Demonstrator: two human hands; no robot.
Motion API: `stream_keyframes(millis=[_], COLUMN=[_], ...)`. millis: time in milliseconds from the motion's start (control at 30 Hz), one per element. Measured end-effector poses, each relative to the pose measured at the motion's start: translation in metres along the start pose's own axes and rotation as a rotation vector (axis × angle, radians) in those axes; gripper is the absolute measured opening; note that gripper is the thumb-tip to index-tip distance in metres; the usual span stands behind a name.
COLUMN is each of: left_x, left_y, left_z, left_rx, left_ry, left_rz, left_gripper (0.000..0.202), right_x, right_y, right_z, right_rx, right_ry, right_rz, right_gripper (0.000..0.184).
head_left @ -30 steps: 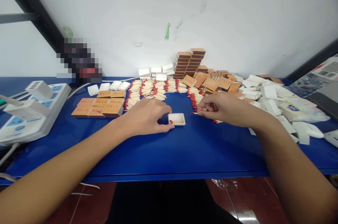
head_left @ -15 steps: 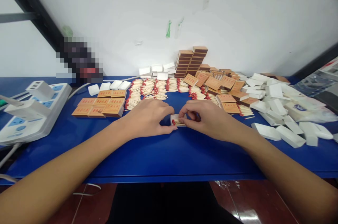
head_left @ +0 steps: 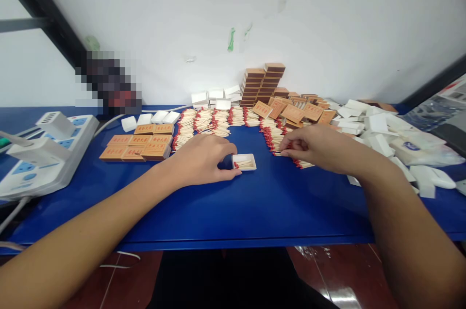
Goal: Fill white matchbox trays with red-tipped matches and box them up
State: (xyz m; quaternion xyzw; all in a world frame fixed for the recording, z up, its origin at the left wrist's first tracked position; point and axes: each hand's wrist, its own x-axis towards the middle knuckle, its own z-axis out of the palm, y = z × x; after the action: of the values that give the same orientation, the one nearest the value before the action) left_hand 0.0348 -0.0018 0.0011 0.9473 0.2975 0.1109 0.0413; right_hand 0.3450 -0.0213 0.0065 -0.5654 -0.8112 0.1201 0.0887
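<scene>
A small white matchbox tray point(head_left: 244, 161) with a few red-tipped matches in it lies on the blue table point(head_left: 233, 212). My left hand point(head_left: 202, 158) is closed on the tray's left end, thumb and forefinger gripping it. My right hand point(head_left: 313, 146) rests on the pile of loose matches point(head_left: 273, 138) to the right of the tray, fingers pinched together on matches there. Rows of matches point(head_left: 211, 122) lie behind my left hand.
Filled brown matchboxes point(head_left: 136, 146) lie in rows at left, beside a white power strip point(head_left: 43, 149). Stacked brown sleeves point(head_left: 260, 83) stand against the wall, with loose sleeves point(head_left: 294, 112) in front. Several white trays point(head_left: 382, 137) are heaped at right.
My right hand had come to the tray half a second ago; it has moved back right onto the match pile. My left hand stays on the tray.
</scene>
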Motion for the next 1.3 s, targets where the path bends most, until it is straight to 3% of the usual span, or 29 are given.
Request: stream_keyframes(millis=[300, 467, 633, 1300], left_x=[-0.002, -0.001, -0.001, -0.001], left_y=[0.0, -0.002, -0.001, 0.0], left_z=[-0.001, 0.002, 0.002, 0.001], left_rx=[-0.013, -0.008, -0.008, 0.003], left_ry=[0.016, 0.0, -0.006, 0.003], left_rz=[0.016, 0.012, 0.0, 0.016], left_gripper=[0.023, 0.025, 0.025, 0.025], right_x=[-0.001, -0.001, 0.0, 0.004], right_y=[0.009, 0.014, 0.005, 0.006], right_z=[0.001, -0.002, -0.002, 0.001], right_rx=[0.045, 0.051, 0.056, 0.064], right_ry=[-0.035, -0.101, -0.08, -0.106], right_rz=[0.01, 0.035, 0.031, 0.026], right_gripper=[0.021, 0.008, 0.009, 0.025])
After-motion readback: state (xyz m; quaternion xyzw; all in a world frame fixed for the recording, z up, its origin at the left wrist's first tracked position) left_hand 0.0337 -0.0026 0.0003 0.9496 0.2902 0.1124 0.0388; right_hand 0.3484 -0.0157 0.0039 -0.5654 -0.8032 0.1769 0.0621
